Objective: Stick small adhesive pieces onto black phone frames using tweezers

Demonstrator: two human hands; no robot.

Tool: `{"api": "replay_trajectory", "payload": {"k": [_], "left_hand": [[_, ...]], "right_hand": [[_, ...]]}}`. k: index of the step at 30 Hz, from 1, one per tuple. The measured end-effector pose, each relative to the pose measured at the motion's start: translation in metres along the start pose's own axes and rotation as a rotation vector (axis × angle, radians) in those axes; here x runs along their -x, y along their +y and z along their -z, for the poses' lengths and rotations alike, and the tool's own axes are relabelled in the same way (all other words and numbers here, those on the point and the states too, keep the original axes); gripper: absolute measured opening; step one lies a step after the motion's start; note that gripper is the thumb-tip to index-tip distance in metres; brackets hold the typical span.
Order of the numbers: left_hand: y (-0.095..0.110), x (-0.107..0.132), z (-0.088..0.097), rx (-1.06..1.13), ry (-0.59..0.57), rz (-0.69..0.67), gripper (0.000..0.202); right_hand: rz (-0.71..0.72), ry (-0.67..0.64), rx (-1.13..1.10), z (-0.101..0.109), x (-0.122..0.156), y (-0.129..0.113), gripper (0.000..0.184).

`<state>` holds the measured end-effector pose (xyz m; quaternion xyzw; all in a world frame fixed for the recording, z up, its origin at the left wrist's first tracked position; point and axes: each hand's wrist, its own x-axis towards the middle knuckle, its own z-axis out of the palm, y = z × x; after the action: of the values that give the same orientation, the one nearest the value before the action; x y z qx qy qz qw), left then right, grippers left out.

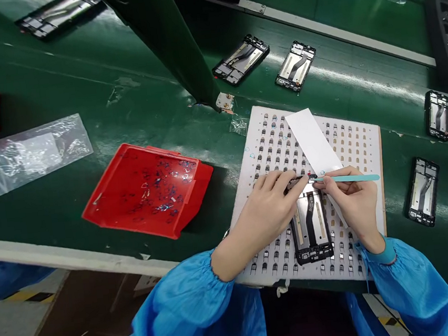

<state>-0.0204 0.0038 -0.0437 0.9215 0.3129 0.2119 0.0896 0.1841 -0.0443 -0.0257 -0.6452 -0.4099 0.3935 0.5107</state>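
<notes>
An open phone body (311, 228) with its metal midframe and black ribbon cable showing lies on a white board (245, 187) set with rows of small metal parts. My left hand (269, 203) grips the phone's upper left edge, its fingers bent over the top end. Pinched in my right hand (351, 198) is a slim teal tool (357, 178), which looks like tweezers. Its tip reaches the phone's top edge, close to a tiny black and red part (311, 175). A white paper strip (314, 141) lies across the board and passes under my right hand.
To the left stands a red bin (142, 226) with small dark bits inside. A clear plastic bag (34, 154) lies beyond it. Other phone bodies (423, 191) rest on the green bench at the right and back. A dark green post (168, 41) slants down behind the board.
</notes>
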Motion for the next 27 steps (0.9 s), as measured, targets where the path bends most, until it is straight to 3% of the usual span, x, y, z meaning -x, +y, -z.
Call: {"api": "replay_trajectory", "payload": {"k": [4, 9, 15, 18, 22, 27], "left_hand": [[0.003, -0.002, -0.001, -0.134, -0.02, -0.041, 0.042], [0.01, -0.003, 0.001, -0.201, -0.046, -0.065, 0.047], [0.008, -0.002, -0.002, -0.312, -0.012, -0.119, 0.043], [0.011, -0.001, -0.001, -0.27, -0.029, -0.089, 0.044], [0.04, -0.001, -0.002, -0.109, -0.004, 0.017, 0.05], [0.091, -0.01, -0.016, 0.13, -0.109, -0.184, 0.045]], "right_hand": [[0.047, -0.021, 0.045, 0.009, 0.004, -0.007, 0.015], [0.168, 0.096, 0.188, 0.036, 0.015, -0.014, 0.011], [0.16, 0.126, 0.22, 0.07, 0.019, -0.009, 0.01], [0.145, 0.072, 0.222, 0.095, 0.023, -0.005, 0.01], [0.048, -0.039, 0.177, 0.129, 0.03, 0.01, 0.015], [0.005, -0.099, 0.153, 0.143, 0.032, 0.024, 0.017]]}}
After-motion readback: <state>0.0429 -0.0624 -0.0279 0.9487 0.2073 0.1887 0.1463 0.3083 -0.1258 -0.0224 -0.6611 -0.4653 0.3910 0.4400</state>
